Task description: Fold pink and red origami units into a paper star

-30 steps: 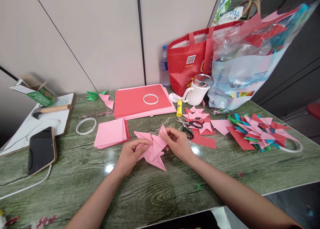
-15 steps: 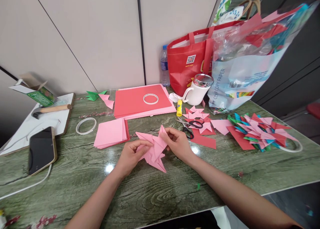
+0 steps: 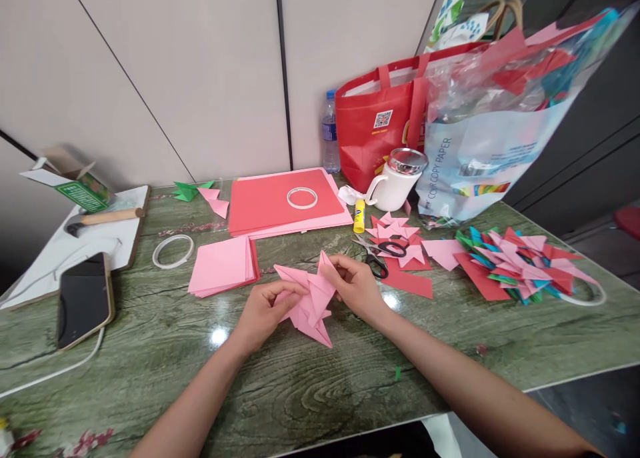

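Pink folded paper with several pointed flaps, an origami piece (image 3: 313, 301), is held just above the table between both hands. My left hand (image 3: 267, 311) pinches its left side, thumb and forefinger closed on the paper. On the upper right point, my right hand (image 3: 354, 285) grips with thumb and fingers; some of those fingertips are hidden behind the paper. A stack of pink paper squares (image 3: 220, 268) with red ones beneath lies left of my left hand. Black-handled scissors (image 3: 380, 250) rest right of my right hand, on red and pink folded papers (image 3: 395, 231).
Colourful folded papers (image 3: 520, 261) are heaped at the right. Behind stand a white mug (image 3: 395, 185), a glue stick (image 3: 359, 217), a red bag (image 3: 370, 131) and a plastic paper bag (image 3: 470, 158). Red sheets (image 3: 265, 201) carry a tape roll (image 3: 302, 199). A phone (image 3: 85, 301) lies left.
Both hands keep the same grip on the pink origami piece. The whole view has shifted very slightly; nothing else has visibly moved.
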{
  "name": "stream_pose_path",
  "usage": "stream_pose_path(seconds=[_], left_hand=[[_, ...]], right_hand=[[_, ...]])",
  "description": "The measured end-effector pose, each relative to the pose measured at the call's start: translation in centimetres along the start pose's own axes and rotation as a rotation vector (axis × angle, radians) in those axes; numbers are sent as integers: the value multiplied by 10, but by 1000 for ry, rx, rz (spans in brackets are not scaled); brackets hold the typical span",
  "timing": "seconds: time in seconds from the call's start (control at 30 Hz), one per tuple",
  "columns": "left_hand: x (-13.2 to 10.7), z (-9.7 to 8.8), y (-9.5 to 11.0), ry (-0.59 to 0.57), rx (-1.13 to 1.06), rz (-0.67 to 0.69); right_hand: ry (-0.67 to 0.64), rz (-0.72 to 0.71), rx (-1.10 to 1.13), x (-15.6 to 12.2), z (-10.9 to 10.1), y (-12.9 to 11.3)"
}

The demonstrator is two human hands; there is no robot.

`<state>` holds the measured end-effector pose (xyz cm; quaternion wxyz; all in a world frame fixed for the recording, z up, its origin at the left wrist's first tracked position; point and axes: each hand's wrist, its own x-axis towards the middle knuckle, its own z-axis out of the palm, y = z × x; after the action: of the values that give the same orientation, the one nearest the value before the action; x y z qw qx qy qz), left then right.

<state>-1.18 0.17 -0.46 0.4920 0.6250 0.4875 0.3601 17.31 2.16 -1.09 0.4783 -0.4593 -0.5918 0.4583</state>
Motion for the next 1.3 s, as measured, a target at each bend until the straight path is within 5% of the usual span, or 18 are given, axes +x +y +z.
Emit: stream_pose_path(seconds=[0.3,0.6,0.97,1.3], left_hand=[[0,0,2,-32,-7,15],[-1,3,2,-78,-248,-59],[-1,1,4,-57,-27,-2],[-2,3,2,-61,-36,7]], right_hand=[[-2,-70,-17,1,-1,3],[-11,3,92,-1,0,4],[-22,17,127,2,-1,4],[-2,-3,106,1,0,5]])
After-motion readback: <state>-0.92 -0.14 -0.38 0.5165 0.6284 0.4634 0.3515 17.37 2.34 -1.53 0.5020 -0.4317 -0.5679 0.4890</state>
